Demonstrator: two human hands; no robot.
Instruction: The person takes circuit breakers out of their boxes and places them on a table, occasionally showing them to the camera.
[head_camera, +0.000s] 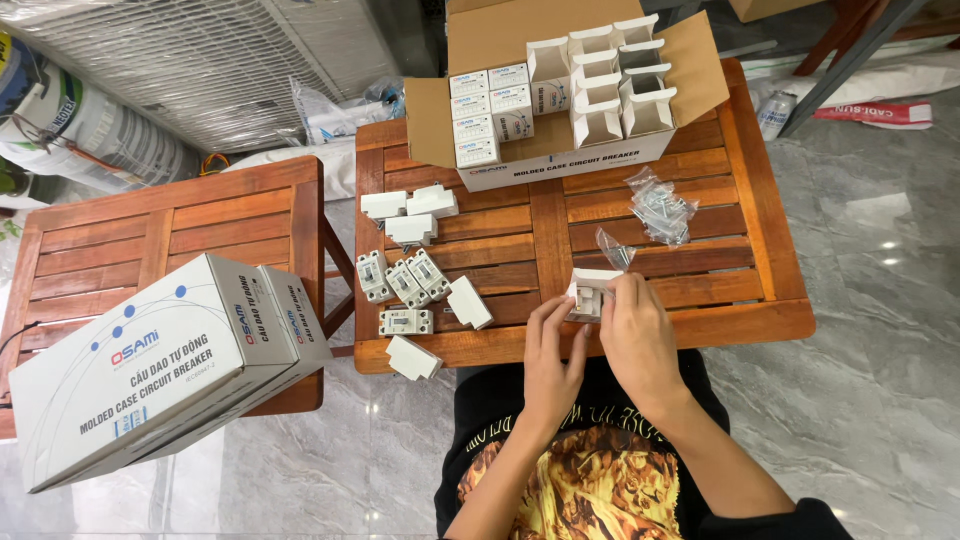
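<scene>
Two hands worked together: our left hand (553, 362) and right hand (636, 335) both clasped a small white box (588, 293) above the wooden desk (700, 300), near bagged screws (660, 208).

An open brown cardboard carton (560, 110), white-fronted, is set at the far edge of the right slatted wooden table (760, 240), filled with small white boxes (600, 90). A closed white carton (160, 365) with blue dots is laid on the left wooden table (110, 240). Clear plastic bags of screws (660, 208) are seen beside the open carton.
</scene>
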